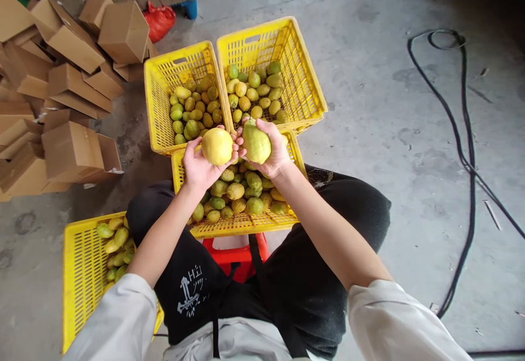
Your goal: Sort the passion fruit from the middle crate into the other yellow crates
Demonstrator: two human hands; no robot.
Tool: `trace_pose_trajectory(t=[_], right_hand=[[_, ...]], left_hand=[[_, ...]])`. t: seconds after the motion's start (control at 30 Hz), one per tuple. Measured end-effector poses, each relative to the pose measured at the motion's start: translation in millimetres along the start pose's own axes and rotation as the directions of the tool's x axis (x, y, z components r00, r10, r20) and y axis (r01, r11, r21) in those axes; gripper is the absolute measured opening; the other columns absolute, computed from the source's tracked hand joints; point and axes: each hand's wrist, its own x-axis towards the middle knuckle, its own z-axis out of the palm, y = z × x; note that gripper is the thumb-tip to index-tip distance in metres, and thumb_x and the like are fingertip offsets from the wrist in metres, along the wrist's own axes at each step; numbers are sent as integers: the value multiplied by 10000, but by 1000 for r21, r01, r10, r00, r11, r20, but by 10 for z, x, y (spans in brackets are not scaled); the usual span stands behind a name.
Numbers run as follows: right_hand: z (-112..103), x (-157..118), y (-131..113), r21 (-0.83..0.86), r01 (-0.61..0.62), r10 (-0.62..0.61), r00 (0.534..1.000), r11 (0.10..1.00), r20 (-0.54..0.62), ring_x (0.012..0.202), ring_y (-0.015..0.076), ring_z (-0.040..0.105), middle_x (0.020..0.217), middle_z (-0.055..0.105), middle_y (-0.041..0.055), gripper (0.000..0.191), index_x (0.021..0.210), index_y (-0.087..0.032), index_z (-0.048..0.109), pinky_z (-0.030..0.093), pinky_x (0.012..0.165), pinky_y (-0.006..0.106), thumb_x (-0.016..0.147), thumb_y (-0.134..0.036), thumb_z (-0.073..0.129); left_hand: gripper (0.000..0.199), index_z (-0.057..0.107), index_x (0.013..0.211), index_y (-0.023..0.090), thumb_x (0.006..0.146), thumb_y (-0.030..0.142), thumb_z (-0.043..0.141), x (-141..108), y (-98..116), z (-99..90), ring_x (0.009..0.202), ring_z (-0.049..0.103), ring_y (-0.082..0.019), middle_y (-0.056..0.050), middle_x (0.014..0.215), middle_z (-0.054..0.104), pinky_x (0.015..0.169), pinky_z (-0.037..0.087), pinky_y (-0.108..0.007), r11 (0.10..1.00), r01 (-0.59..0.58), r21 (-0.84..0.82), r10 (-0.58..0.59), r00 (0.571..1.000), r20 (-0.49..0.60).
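Cupped palm up, my left hand (200, 168) holds a round, smooth yellow fruit (217, 146). My right hand (279, 152) has its fingers wrapped round a greener, slightly bumpy oval fruit (257, 142). The two hands are side by side, fingertips close together, above the near yellow crate (246, 228). Inside that crate lie many green and yellow oval fruits (235, 191). The crate stands between my knees, partly hidden by my hands and forearms.
Beyond it stand a left yellow crate (153, 104) and a right yellow crate (305, 82), both part-filled with fruit. Another yellow crate (80, 273) is by my left leg. Cardboard boxes (74, 156) pile up left. A red stool (229, 257) and black cable (467, 186) also show.
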Motion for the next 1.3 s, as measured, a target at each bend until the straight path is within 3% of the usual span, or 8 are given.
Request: trace_pose_trajectory(t=[0.17, 0.37, 0.57, 0.83, 1.07, 1.3], right_hand=[[19, -39, -54, -47, -32, 31, 999, 998, -29, 805, 202, 643, 819, 640, 13, 302, 932, -263, 542, 574, 595, 308, 796, -533, 549], [32, -54, -33, -20, -26, 28, 995, 999, 98, 881, 248, 667, 911, 669, 38, 364, 1024, -229, 551, 602, 701, 423, 784, -499, 507], [46, -41, -8, -43, -21, 26, 994, 999, 106, 821, 216, 684, 904, 674, 22, 373, 1100, -248, 517, 606, 631, 347, 781, -397, 638], [30, -31, 72, -62, 21, -15, 996, 998, 91, 729, 149, 667, 889, 644, -13, 397, 1081, -267, 506, 534, 528, 223, 770, -409, 708], [36, -13, 61, -66, 15, -11, 998, 998, 62, 761, 167, 672, 865, 651, 1, 285, 1016, -231, 552, 548, 565, 248, 825, -437, 601], [22, -25, -53, 73, -33, 24, 993, 997, 120, 892, 225, 683, 918, 701, 35, 339, 1105, -194, 572, 609, 736, 394, 872, -417, 467]], left_hand=[[410, 575, 1155, 219, 883, 520, 514, -19, -61, 35, 957, 673, -227, -100, 1019, 641, 667, 575, -275, 1000, -19, 11, 20, 995, -95], [369, 608, 1152, 288, 869, 515, 539, 37, -38, -18, 743, 636, -136, -58, 940, 638, 533, 517, -190, 997, -74, 20, 76, 990, -121], [343, 628, 1114, 275, 881, 504, 522, 64, -2, -64, 702, 608, -122, -59, 951, 650, 510, 470, -179, 993, -111, 47, 115, 986, -119], [406, 620, 1128, 266, 867, 562, 521, 70, -30, -41, 737, 641, -168, -63, 884, 669, 559, 513, -228, 994, -42, 97, 57, 986, -154], [400, 632, 1053, 205, 891, 507, 427, 57, -15, -45, 684, 637, -173, -75, 851, 660, 511, 502, -238, 996, -38, 77, 42, 998, -42], [451, 582, 1195, 191, 928, 452, 330, 59, 64, -73, 868, 669, -191, -98, 1031, 660, 652, 559, -274, 990, -98, 98, 102, 994, -39]])
